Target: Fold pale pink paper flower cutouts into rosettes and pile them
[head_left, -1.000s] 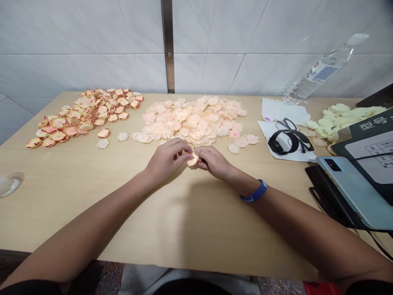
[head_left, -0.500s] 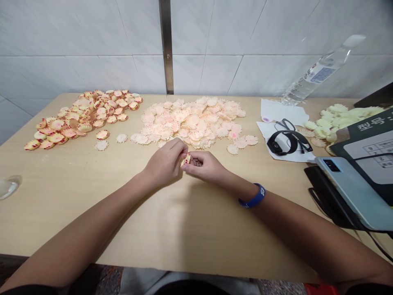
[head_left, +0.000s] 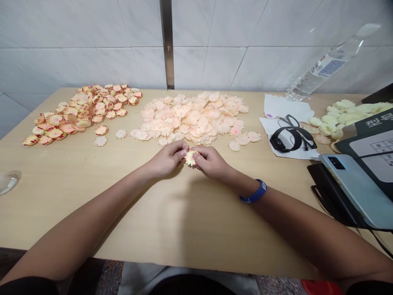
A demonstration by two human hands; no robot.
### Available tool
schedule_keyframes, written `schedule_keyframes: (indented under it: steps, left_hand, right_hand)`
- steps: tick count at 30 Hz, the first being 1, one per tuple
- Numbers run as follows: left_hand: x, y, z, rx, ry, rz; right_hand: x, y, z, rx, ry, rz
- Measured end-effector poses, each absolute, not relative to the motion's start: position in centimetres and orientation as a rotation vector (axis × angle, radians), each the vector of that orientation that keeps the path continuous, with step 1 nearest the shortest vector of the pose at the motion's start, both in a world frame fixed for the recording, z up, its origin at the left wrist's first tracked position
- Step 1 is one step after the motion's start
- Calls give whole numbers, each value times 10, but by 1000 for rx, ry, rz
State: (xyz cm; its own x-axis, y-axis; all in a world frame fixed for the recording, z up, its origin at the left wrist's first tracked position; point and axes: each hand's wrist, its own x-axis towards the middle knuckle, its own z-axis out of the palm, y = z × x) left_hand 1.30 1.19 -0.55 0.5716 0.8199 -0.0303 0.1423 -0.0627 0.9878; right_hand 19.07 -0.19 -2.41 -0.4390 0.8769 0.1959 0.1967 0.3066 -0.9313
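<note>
A small cream flower piece with red-tipped petals (head_left: 190, 157) is pinched between both hands above the table. My left hand (head_left: 167, 159) grips its left edge with thumb and fingers. On its right side, my right hand (head_left: 211, 163) has the thumb pressed on the petals. Just behind the hands spreads a pile of pale pink flower pieces (head_left: 196, 116). At the back left lies a heap of red-edged flower pieces (head_left: 80, 108). A single white flower piece (head_left: 121, 134) sits between the two piles.
Pale yellow flower pieces (head_left: 346, 116) lie at the right. Nearby are a tilted bottle (head_left: 328, 65), a black wristband (head_left: 287, 139) on white paper, a phone (head_left: 357, 190) and a dark box (head_left: 373, 143). A clear object (head_left: 9, 182) stands at the left edge.
The held flower piece has turned from nearly edge-on to showing its petals. My right thumb now lies over it, and my left hand has opened out slightly to the left. The view has shifted a little.
</note>
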Motion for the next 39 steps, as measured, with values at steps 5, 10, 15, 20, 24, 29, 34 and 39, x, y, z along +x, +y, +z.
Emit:
schedule_keyframes:
  steps: [5, 10, 15, 20, 24, 29, 34, 39]
  left_hand:
    - [16, 11, -7, 1377, 782, 671]
    - [13, 12, -5, 1845, 987, 800]
    - [11, 13, -2, 2059, 1085, 855]
    - [11, 12, 0, 2076, 1110, 862]
    - [11, 13, 1, 2090, 1190, 850]
    - [7, 17, 1, 2301, 1184, 827]
    - [7, 15, 0, 2479, 1189, 796]
    - [10, 8, 1, 2338, 1160, 755]
  right_hand:
    - [192, -1, -22, -937, -1786, 1289]
    - [188, -1, -21, -1003, -1808, 1253]
    - [186, -1, -24, -1129, -1777, 1158]
    - [185, -1, -25, -1178, -1737, 1124]
    - [186, -3, -24, -1159, -1796, 1100]
    - [187, -6, -22, -1111, -1870, 1109]
    - [183, -6, -23, -1177, -1891, 1029]
    - [181, -6, -23, -1213, -1911, 947]
